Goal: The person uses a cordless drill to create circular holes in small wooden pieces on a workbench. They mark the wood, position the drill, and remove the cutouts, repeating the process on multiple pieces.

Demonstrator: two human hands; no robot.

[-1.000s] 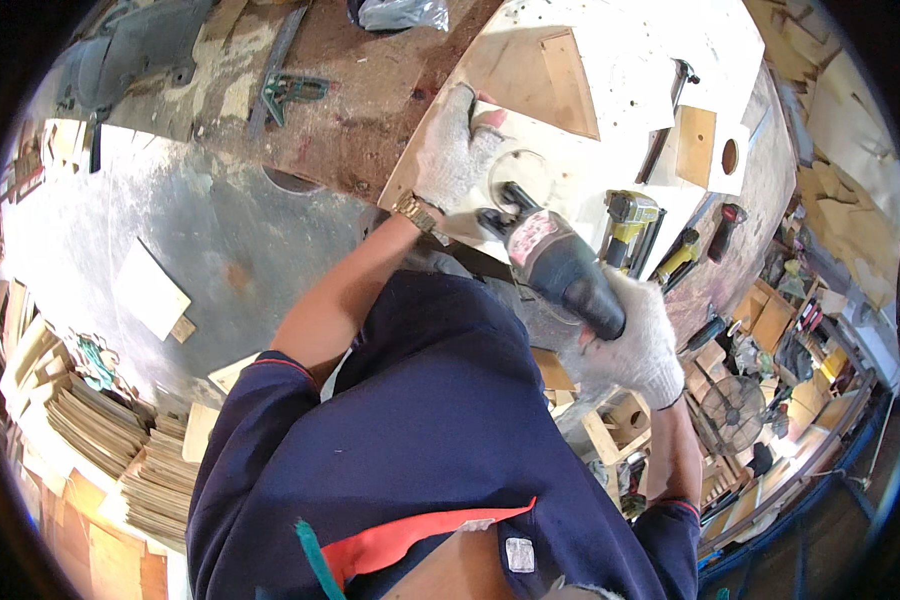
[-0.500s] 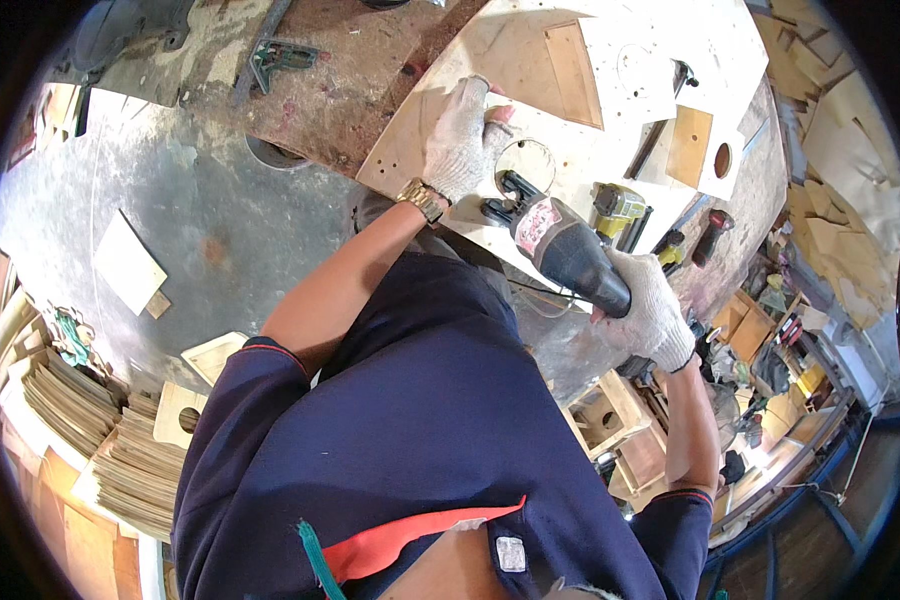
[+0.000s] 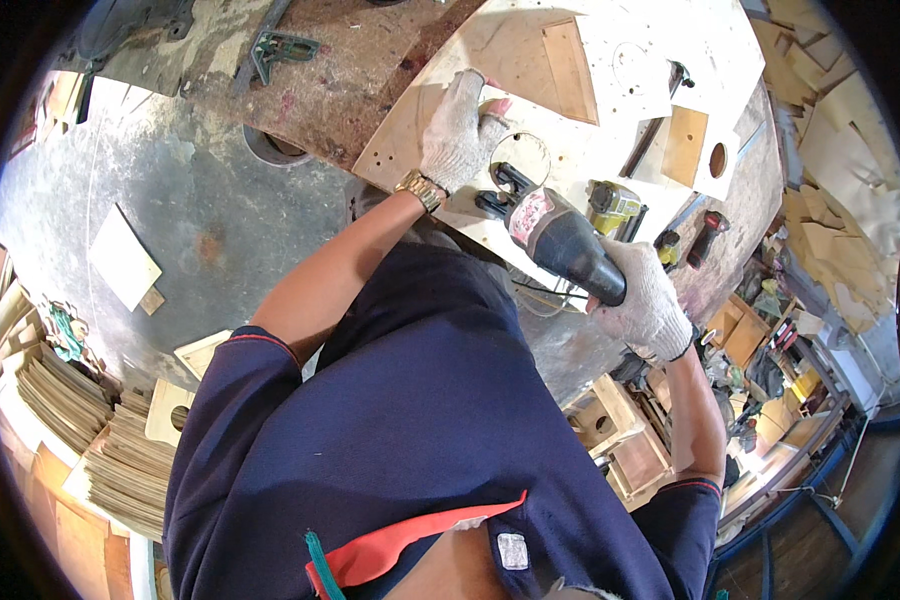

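Observation:
My right hand (image 3: pixel 642 300), in a white knitted glove, is wrapped round the rear of a black power tool that looks like a jigsaw (image 3: pixel 573 250). The tool's black front end lies on a pale plywood board (image 3: pixel 400 150), at the near edge of a circle drawn there. On the same board, left of that circle, my gloved left hand (image 3: pixel 457 140) presses down with thumb and fingers apart. Its fingertips point away from me. The tool's blade is hidden from this angle.
A yellow-green power tool (image 3: pixel 615 205) stands right of the jigsaw, with a hammer (image 3: pixel 678 76) farther off and a red-and-black tool (image 3: pixel 708 238) at the table's right. A green clamp-like tool (image 3: pixel 282 50) lies far left. Stacked wooden pieces (image 3: pixel 130 460) stand lower left; a cable hangs below the jigsaw.
The whole view has shifted slightly. Both hands keep their places, the left on the board and the right round the jigsaw, whose front end stays by the drawn circle.

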